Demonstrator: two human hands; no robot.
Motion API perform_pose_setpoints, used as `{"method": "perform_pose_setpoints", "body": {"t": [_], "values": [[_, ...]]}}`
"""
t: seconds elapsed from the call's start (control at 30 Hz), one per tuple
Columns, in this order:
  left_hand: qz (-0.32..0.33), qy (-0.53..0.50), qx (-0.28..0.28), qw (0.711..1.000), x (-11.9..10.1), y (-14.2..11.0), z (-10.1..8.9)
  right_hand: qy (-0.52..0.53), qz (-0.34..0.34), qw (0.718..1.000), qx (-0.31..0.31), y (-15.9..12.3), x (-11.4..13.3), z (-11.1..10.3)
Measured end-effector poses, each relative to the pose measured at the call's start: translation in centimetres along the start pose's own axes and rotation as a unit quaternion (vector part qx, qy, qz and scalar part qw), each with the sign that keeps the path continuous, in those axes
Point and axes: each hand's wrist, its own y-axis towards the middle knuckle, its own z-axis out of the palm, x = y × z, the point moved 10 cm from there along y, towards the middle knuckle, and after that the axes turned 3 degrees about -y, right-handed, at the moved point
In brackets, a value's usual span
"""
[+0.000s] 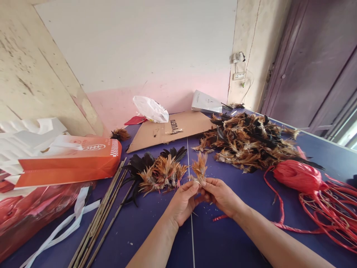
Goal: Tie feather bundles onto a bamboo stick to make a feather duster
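Note:
A small bunch of brown feathers stands upright between my hands, above the blue table. My left hand pinches its quill ends between thumb and fingers. From the other side my right hand closes on the same quills, thumb and forefinger pressed together. Just beyond my left hand lie several feather bundles, brown and black, with bits of pink at their bases. A large heap of loose brown and black feathers spreads beyond my right hand.
Thin sticks lie at left, near an orange-and-white paper bag. Red plastic strip sits balled and tangled at right, one end trailing toward my right forearm. Flat cardboard and a white plastic bag lie near the wall.

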Motion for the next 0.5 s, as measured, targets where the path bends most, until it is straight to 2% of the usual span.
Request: {"method": "perform_pose_setpoints", "body": {"t": [0.07, 0.13, 0.27, 0.33, 0.43, 0.5], "values": [[0.03, 0.034, -0.031, 0.998, -0.4, 0.0, -0.7, -0.041, -0.018, 0.999, -0.03, 0.1, 0.5, -0.6], [0.076, 0.111, -0.062, 0.989, -1.2, -0.1, -1.1, -0.097, -0.036, 0.993, -0.063, 0.1, 0.8, -1.2], [0.153, 0.247, -0.072, 0.954, -2.4, -0.5, -0.3, -0.161, -0.051, 0.981, -0.091, 0.1, 0.9, -1.6], [0.144, 0.229, -0.07, 0.96, -2.3, -0.5, -0.2, -0.164, -0.04, 0.983, -0.069, 0.1, 0.5, -1.3], [0.067, 0.132, -0.037, 0.988, -0.8, -0.2, 0.0, -0.125, 0.007, 0.992, -0.005, 0.2, -0.8, -0.7], [0.018, 0.072, -0.004, 0.997, 0.1, -0.1, 0.4, -0.073, 0.05, 0.995, 0.037, 0.2, -1.8, -0.3]]}}
